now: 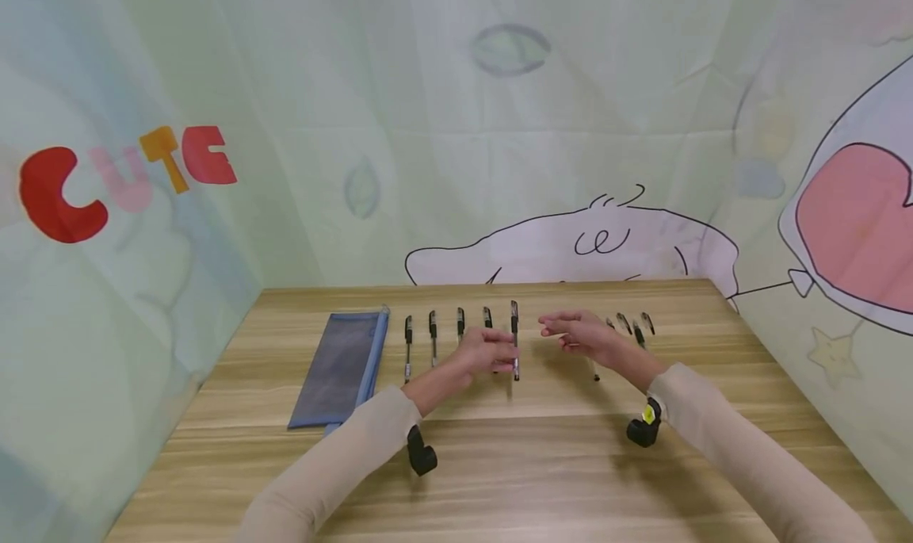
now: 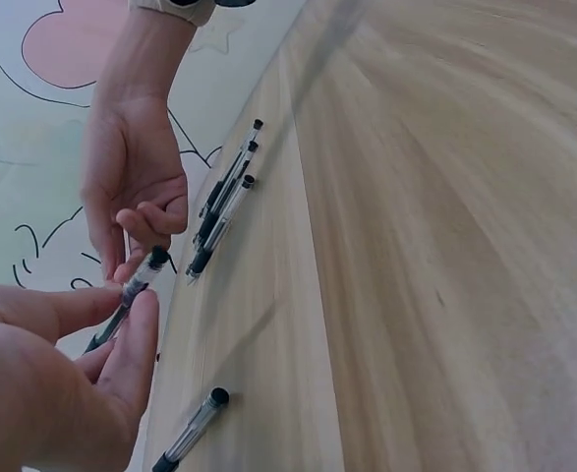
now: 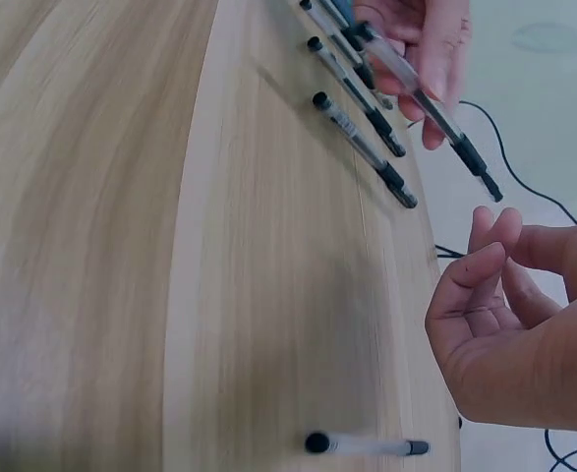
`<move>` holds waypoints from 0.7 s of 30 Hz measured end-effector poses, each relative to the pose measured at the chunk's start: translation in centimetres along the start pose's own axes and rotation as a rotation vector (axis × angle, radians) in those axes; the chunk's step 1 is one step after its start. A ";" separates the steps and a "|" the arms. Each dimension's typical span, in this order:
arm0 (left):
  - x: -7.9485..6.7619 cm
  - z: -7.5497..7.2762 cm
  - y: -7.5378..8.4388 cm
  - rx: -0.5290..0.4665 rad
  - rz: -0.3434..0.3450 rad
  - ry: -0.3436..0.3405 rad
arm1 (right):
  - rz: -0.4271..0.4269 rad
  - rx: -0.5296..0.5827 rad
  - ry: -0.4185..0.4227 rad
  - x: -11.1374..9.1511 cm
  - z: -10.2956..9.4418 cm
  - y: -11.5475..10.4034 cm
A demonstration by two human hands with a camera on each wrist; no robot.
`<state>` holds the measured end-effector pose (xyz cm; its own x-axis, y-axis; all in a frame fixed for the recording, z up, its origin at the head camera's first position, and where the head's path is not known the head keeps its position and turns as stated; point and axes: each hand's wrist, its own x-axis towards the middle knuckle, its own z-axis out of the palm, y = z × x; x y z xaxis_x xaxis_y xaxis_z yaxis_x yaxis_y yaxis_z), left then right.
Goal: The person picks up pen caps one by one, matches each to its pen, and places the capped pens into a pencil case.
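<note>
My left hand [image 1: 488, 350] pinches a clear gel pen [image 1: 515, 329] with a dark grip between thumb and fingers. In the right wrist view, the held pen [image 3: 421, 93] slants above the table, its dark end pointing towards my right hand [image 3: 509, 334]. That hand's fingers are loosely bent, with the fingertips close together just short of the pen's end, and nothing shows between them. Several similar pens [image 1: 409, 341] lie in a row left of the held one, partly hidden behind my left hand. Under my right hand lies another pen [image 3: 367, 445].
A blue zip pouch [image 1: 335, 369] lies flat on the wooden table [image 1: 499, 479], left of the row. Beyond my right wrist are more pens [image 2: 224, 221] and small clear pieces with clips [image 1: 647, 323]. A printed curtain [image 1: 456, 170] hangs around the table's back and sides.
</note>
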<state>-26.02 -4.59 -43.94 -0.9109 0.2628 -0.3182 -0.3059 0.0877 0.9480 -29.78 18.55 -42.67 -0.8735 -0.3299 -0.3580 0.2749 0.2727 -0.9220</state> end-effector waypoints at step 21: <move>3.8 1.5 -0.2 0.138 0.088 0.197 | 0.011 -0.018 -0.033 -1.4 -2.4 1.4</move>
<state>-28.99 -2.18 -45.30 -0.9728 0.0837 -0.2159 -0.1950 0.2066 0.9588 -29.15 21.51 -43.09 -0.8565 -0.3568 -0.3730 0.2770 0.2921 -0.9154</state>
